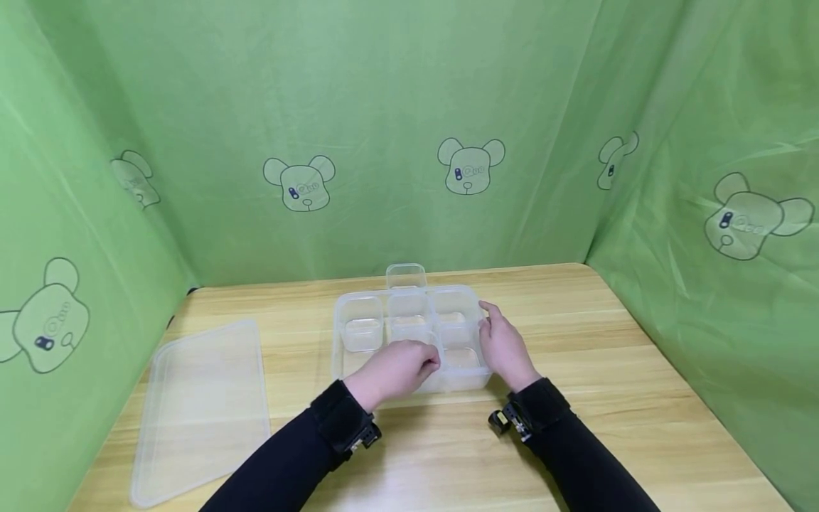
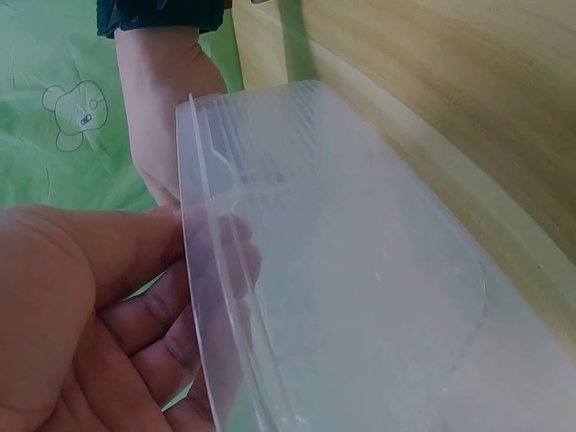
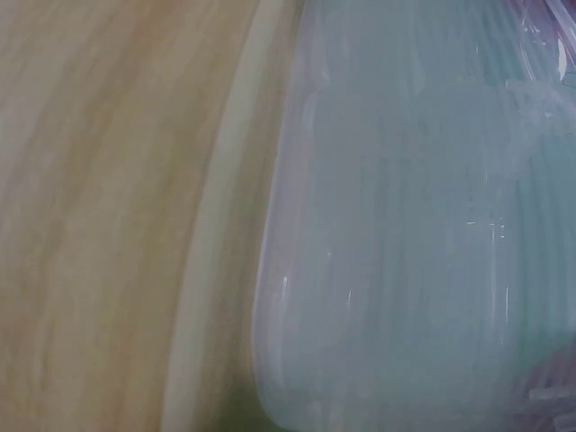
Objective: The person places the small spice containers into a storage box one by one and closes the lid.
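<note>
A wide clear plastic box (image 1: 342, 297) stands on the table with smaller clear containers set inside it, including one at the back left (image 1: 361, 313). My left hand (image 1: 398, 368) is over the box's front middle, fingers bent, and pinches a small clear container (image 1: 419, 336) there. In the left wrist view, some fingers of the left hand (image 2: 117, 315) show blurrily through the clear front wall (image 2: 360, 270). My right hand (image 1: 507, 347) holds the box's right rim, thumb and forefinger at the edge. The right wrist view shows mostly the box's wall (image 3: 387, 225); its fingers are barely visible.
A large clear flat lid (image 1: 201, 412) lies on the table (image 1: 614, 398) to the left. Behind the box stands another small clear container (image 1: 406, 274). Green cloth (image 1: 384, 107) with bear-head drawings rises at the back and both sides.
</note>
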A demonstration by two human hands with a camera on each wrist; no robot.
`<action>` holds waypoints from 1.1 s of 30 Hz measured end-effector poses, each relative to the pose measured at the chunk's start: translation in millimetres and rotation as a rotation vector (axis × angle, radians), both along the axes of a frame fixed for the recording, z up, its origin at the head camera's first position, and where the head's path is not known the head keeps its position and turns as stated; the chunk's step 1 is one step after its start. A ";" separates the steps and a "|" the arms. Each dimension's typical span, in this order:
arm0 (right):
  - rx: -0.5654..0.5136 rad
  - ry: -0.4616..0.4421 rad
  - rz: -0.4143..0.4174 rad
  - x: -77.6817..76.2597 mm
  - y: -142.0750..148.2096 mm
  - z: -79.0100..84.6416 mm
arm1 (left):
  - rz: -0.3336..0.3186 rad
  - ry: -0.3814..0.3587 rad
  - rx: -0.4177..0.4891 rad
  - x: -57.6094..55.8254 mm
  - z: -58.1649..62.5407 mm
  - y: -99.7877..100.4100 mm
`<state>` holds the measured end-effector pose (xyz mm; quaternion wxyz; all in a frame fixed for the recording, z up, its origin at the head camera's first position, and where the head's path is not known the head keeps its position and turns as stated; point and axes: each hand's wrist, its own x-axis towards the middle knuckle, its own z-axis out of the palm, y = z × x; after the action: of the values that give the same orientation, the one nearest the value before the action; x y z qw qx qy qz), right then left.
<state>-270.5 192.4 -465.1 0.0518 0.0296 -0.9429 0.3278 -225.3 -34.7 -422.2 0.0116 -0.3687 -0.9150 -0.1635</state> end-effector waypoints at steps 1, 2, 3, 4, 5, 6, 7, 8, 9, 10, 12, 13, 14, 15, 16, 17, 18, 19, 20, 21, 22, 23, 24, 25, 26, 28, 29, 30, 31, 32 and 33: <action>-0.001 -0.001 0.000 -0.1 0.2 -0.3 | 0.000 -0.002 0.005 -0.1 0.4 -1.0; -0.002 -0.001 0.000 -0.2 0.3 -0.4 | 0.000 -0.004 0.009 -0.2 1.0 -2.0; -0.003 -0.001 0.000 -0.2 0.3 -0.6 | 0.002 -0.008 0.011 -0.2 2.0 -3.0; -0.002 0.001 0.000 -0.3 0.3 -0.6 | 0.003 -0.014 0.015 -0.4 3.2 -4.2; -0.001 0.003 0.000 -0.4 0.4 -0.6 | 0.003 -0.018 0.016 -0.8 4.3 -5.4; 0.000 0.003 0.000 -0.4 0.5 -0.6 | 0.005 -0.023 0.019 -1.1 6.0 -6.5; 0.002 0.003 0.000 -0.5 0.7 -0.7 | 0.009 -0.027 0.020 -1.5 7.7 -7.6; 0.004 0.005 -0.001 -0.5 0.7 -0.8 | 0.011 -0.027 0.021 -2.0 9.8 -8.7; 0.006 0.006 -0.002 -0.6 0.7 -1.0 | 0.014 -0.025 0.021 -2.7 11.5 -9.8; 0.008 0.008 -0.002 -0.6 0.8 -1.1 | 0.018 -0.019 0.020 -3.5 13.0 -10.8; 0.008 0.011 -0.003 -0.6 0.9 -1.2 | 0.026 -0.005 0.016 -5.2 16.5 -12.5; 0.008 0.013 -0.003 -0.6 1.0 -1.2 | 0.029 0.005 0.015 -6.4 17.4 -13.4; 0.008 0.013 -0.003 -0.6 1.0 -1.2 | 0.032 0.013 0.012 -7.2 18.7 -14.4; 0.007 0.012 -0.003 -0.6 1.0 -1.1 | 0.035 0.019 0.010 -8.0 19.9 -15.3; 0.007 0.011 -0.004 -0.6 1.1 -1.2 | 0.036 0.025 0.012 -9.0 21.0 -16.2; 0.007 0.007 -0.002 -0.6 1.0 -1.3 | 0.038 0.028 0.012 -10.0 22.5 -17.1; 0.006 0.004 -0.004 -0.6 1.0 -1.4 | 0.039 0.030 0.016 -10.9 24.3 -18.1; 0.007 0.001 -0.004 -0.6 1.0 -1.4 | 0.040 0.033 0.021 -12.1 25.9 -19.1; 0.007 -0.002 -0.005 -0.6 1.1 -1.5 | 0.043 0.033 0.024 -13.3 27.8 -20.2; 0.007 -0.002 -0.005 -0.6 1.2 -1.5 | 0.045 0.037 0.029 -15.0 29.4 -21.2; 0.006 -0.002 -0.005 -0.6 1.2 -1.6 | 0.050 0.036 0.034 -16.8 30.9 -22.3; 0.002 -0.003 -0.005 -0.6 1.2 -1.5 | 0.056 0.036 0.036 -18.5 32.4 -23.4; 0.000 0.000 -0.005 -0.6 1.3 -1.4 | 0.060 0.037 0.039 -20.4 33.7 -24.5; -0.002 0.001 -0.003 -0.6 1.3 -1.4 | 0.064 0.038 0.040 -22.5 34.5 -25.6; -0.003 0.002 -0.004 -0.4 1.4 -1.3 | 0.071 0.038 0.039 -24.3 35.3 -26.6; -0.005 0.003 -0.002 -0.3 1.2 -1.1 | 0.078 0.038 0.043 -28.0 36.6 -28.3; -0.006 0.002 -0.002 -0.1 1.2 -0.9 | 0.080 0.040 0.046 -29.7 37.1 -29.2; -0.005 0.001 -0.001 -0.1 1.0 -0.9 | 0.082 0.042 0.050 -31.5 37.4 -30.0; -0.005 -0.001 -0.001 0.0 0.8 -0.9 | 0.087 0.045 0.053 -33.5 37.4 -30.7; -0.006 -0.002 -0.002 0.1 0.7 -0.7 | 0.093 0.050 0.055 -35.2 37.3 -31.6; -0.007 -0.004 -0.003 0.2 0.6 -0.8 | 0.097 0.060 0.055 -37.3 36.8 -32.4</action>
<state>-270.4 193.0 -465.9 0.0507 0.0274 -0.9419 0.3309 -262.7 -67.1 -385.4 0.0571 -0.3282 -0.9261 -0.1769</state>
